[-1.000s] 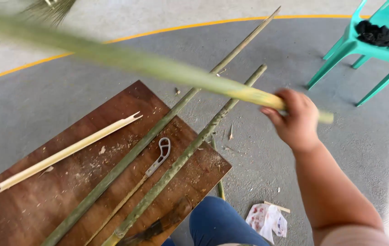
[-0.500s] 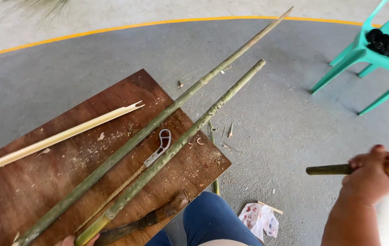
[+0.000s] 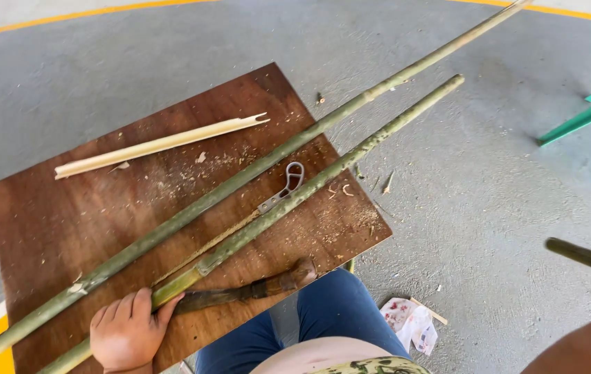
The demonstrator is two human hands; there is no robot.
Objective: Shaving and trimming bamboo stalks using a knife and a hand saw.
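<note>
My left hand (image 3: 128, 334) is closed over the near end of the shorter green bamboo pole (image 3: 323, 173), which lies slantwise on a brown wooden board (image 3: 53, 228). A longer green bamboo pole (image 3: 254, 170) lies beside it and runs past the board's far edge. A dark-handled knife (image 3: 254, 289) rests just right of my left hand, at the board's near edge. Only my right forearm (image 3: 583, 346) shows at the bottom right; the hand itself is out of frame. The dark end of a third pole (image 3: 583, 255) juts in above that forearm.
A pale split bamboo piece (image 3: 157, 144) and a small metal looped tool (image 3: 285, 187) lie on the board among shavings. My blue-trousered leg (image 3: 330, 312) is under the board's edge. Crumpled paper (image 3: 412, 323) lies on the grey floor; teal chair legs (image 3: 583, 111) stand right.
My right hand swung the third pole from across the view to the right, then left the frame. My left hand came into view on the shorter pole.
</note>
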